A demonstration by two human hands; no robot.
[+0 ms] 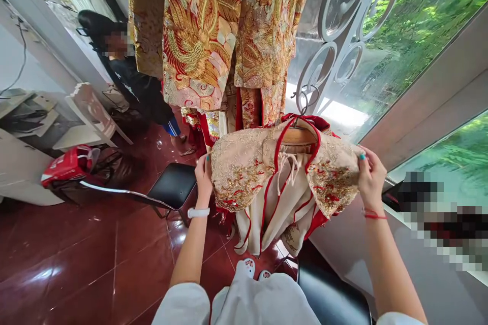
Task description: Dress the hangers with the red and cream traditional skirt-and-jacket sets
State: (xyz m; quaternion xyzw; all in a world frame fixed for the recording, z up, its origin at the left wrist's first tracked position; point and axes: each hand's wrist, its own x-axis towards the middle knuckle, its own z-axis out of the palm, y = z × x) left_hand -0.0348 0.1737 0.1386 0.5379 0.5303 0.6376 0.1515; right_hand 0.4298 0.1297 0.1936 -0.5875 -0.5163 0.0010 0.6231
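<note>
A cream and red embroidered garment [244, 172] with gold beadwork hangs on a wooden hanger [299, 135] in front of me. My left hand [204, 175] grips its left shoulder edge, fingers closed on the cloth. My right hand [369, 175] pinches the right shoulder edge. Both arms reach up from below. The garment's lower panels hang down between my arms.
Gold and red embroidered robes [213, 35] hang above and behind. A black stool [173, 185] stands at left, another black seat [331, 297] at lower right. A person in dark clothes [133, 81] sits at back left. A window [419, 25] with white ironwork is at right.
</note>
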